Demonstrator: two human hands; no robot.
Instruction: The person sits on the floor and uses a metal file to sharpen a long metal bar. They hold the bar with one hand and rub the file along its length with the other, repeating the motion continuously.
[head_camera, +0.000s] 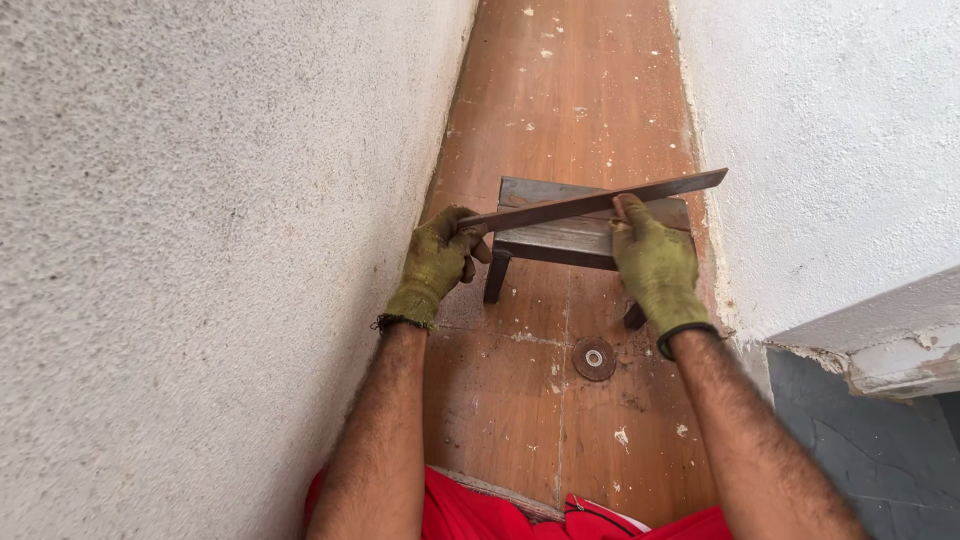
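A long flat metal bar (560, 207) lies slanted across the top of a small metal stool-like stand (560, 240) on the brown floor. My left hand (440, 262), in a yellow-green glove, grips the bar's left end. My right hand (655, 265), gloved the same, presses on the bar near its middle, fingers over the stand's top. The bar's right end (715, 179) sticks out toward the right wall.
A round grinding disc (594, 359) lies on the floor just below the stand. Rough plastered walls close in on the left (200, 250) and right (830, 130). A grey ledge (890, 340) juts out at lower right. The floor is speckled with plaster bits.
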